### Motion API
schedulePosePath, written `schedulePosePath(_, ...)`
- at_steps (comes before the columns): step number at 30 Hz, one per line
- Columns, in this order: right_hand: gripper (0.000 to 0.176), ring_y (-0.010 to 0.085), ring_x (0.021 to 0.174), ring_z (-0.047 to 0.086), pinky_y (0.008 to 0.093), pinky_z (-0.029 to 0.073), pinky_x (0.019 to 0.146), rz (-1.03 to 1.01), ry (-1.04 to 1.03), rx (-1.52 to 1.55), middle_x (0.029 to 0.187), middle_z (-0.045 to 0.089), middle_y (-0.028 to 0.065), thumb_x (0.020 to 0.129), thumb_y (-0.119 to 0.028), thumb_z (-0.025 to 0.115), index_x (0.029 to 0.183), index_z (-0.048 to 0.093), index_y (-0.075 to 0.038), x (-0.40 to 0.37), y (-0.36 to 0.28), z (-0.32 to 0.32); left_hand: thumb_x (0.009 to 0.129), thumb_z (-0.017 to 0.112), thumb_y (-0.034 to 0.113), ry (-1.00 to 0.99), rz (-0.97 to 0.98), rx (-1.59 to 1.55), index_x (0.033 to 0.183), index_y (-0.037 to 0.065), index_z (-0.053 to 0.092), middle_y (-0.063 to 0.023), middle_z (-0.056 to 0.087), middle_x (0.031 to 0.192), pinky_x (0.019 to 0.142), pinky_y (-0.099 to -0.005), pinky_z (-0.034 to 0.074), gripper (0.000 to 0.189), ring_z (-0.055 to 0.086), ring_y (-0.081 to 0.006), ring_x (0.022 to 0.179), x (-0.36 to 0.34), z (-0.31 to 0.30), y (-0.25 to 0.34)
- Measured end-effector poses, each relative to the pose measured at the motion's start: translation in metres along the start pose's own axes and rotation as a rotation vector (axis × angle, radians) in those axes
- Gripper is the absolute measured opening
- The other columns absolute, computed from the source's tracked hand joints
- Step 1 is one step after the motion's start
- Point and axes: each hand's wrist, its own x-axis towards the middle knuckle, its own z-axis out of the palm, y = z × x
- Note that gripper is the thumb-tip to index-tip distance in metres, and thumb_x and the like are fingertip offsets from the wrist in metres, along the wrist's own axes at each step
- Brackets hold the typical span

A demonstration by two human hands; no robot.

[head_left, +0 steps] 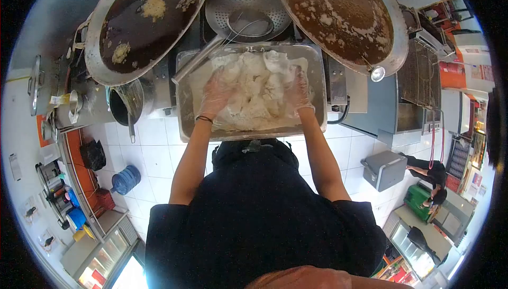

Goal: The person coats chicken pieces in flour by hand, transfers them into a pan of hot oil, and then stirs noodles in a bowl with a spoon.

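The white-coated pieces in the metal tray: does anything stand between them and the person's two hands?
Nothing visible, except what look like thin clear gloves. The left hand and the right hand are in the tray, on either side of the pieces. The strainer handle crosses the tray's far left corner, not in between.

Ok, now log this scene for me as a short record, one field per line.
Left hand: clear glove, on the white-coated pieces, dark band at the wrist
Right hand: clear glove, at the right side of the same pieces; exact grip unclear
Container: metal tray
Left pan: dark liquid, pale clumps floating
Right pan: brown liquid, foamy surface
Between pans: perforated strainer, handle over the tray's corner
Floor: blue water jug, grey box
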Motion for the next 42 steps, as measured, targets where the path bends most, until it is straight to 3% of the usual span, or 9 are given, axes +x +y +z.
schedulePosePath(2, 0.069, 0.0386, 0.13, 0.051, 0.0459, 0.038, 0.113, -0.066, 0.112, -0.245, 0.142, 0.053, 0.0233, 0.094, -0.038, 0.062, 0.147, 0.041, 0.0, 0.011, -0.001, 0.01, 0.081, 0.078, 0.035, 0.041, -0.058, 0.02, 0.137, 0.0, 0.052, -0.0223, 0.066, 0.121, 0.101, -0.0416, 0.049, 0.071, 0.063, -0.0356, 0.113, 0.013, 0.021, -0.035)
schedulePosePath(5, 0.065, 0.0364, 0.135, 0.048, 0.0449, 0.038, 0.113, -0.047, -0.171, -0.169, 0.142, 0.053, 0.0246, 0.093, -0.036, 0.062, 0.147, 0.043, -0.004, 0.037, -0.059, -0.026, 0.081, 0.077, 0.044, 0.217, 0.023, 0.178, 0.138, 0.0, 0.049, -0.0219, 0.066, 0.117, 0.101, -0.0447, 0.048, 0.077, 0.063, -0.038, 0.109, 0.026, 0.038, -0.06)
schedulePosePath(8, 0.065, 0.0402, 0.125, 0.056, 0.0499, 0.046, 0.105, 0.008, -0.19, -0.387, 0.134, 0.06, 0.0204, 0.09, -0.044, 0.065, 0.143, 0.05, -0.01, 0.05, -0.028, 0.019, 0.085, 0.078, 0.037, 0.059, -0.04, 0.008, 0.139, 0.003, 0.046, -0.0167, 0.065, 0.119, 0.097, -0.0428, 0.051, 0.071, 0.063, -0.0352, 0.108, 0.028, 0.017, -0.041)
schedulePosePath(14, 0.052, 0.0368, 0.122, 0.058, 0.0448, 0.049, 0.102, -0.162, -0.083, -0.368, 0.126, 0.065, 0.0193, 0.09, -0.039, 0.064, 0.132, 0.06, -0.01, 0.031, -0.079, -0.05, 0.088, 0.076, 0.012, -0.056, -0.322, -1.114, 0.135, 0.008, 0.052, -0.0084, 0.064, 0.12, 0.084, -0.0311, 0.054, 0.052, 0.063, -0.0161, 0.106, -0.023, -0.022, 0.041)
schedulePosePath(17, 0.048, 0.0358, 0.119, 0.061, 0.0427, 0.05, 0.1, -0.033, -0.395, -0.452, 0.123, 0.066, 0.0202, 0.09, -0.028, 0.063, 0.133, 0.059, -0.008, 0.024, -0.043, -0.034, 0.089, 0.074, 0.011, -0.066, -0.215, -0.967, 0.127, 0.008, 0.06, -0.007, 0.067, 0.113, 0.08, -0.0313, 0.054, 0.041, 0.065, -0.0156, 0.1, -0.021, -0.004, -0.004)
schedulePosePath(23, 0.036, 0.0371, 0.114, 0.064, 0.0431, 0.051, 0.098, 0.076, -0.049, -0.374, 0.12, 0.066, 0.0226, 0.088, -0.016, 0.062, 0.122, 0.064, -0.004, -0.01, 0.05, 0.025, 0.093, 0.068, 0.013, 0.059, -0.05, -0.079, 0.121, 0.002, 0.065, -0.0033, 0.071, 0.102, 0.078, -0.03, 0.053, 0.03, 0.067, -0.0157, 0.094, -0.019, 0.004, -0.002)
schedulePosePath(35, 0.031, 0.0386, 0.103, 0.064, 0.0423, 0.053, 0.093, -0.183, -0.259, 0.169, 0.111, 0.067, 0.0202, 0.089, -0.01, 0.068, 0.119, 0.066, -0.003, 0.003, -0.04, -0.072, 0.094, 0.069, 0.012, 0.122, -0.059, -0.29, 0.11, -0.001, 0.066, -0.0069, 0.067, 0.093, 0.073, -0.027, 0.049, 0.02, 0.06, -0.014, 0.081, -0.027, -0.007, 0.052)
schedulePosePath(37, 0.032, 0.0348, 0.104, 0.065, 0.0395, 0.054, 0.092, -0.107, -0.325, 0.586, 0.113, 0.068, 0.0171, 0.09, -0.01, 0.067, 0.121, 0.066, -0.003, -0.001, -0.057, -0.075, 0.093, 0.07, 0.011, 0.225, 0.339, 0.036, 0.108, 0.002, 0.066, -0.0093, 0.065, 0.098, 0.076, -0.029, 0.05, 0.018, 0.061, -0.0183, 0.086, -0.02, 0.005, 0.03)
schedulePosePath(42, 0.032, 0.0242, 0.103, 0.067, 0.032, 0.054, 0.086, -0.348, -0.327, 0.766, 0.116, 0.068, 0.0093, 0.092, -0.011, 0.065, 0.124, 0.064, -0.004, -0.001, -0.107, -0.074, 0.091, 0.069, 0.007, 0.07, 0.323, -0.123, 0.111, 0.005, 0.064, -0.0125, 0.061, 0.109, 0.086, -0.0336, 0.052, 0.021, 0.063, -0.0233, 0.099, -0.027, 0.016, 0.053)
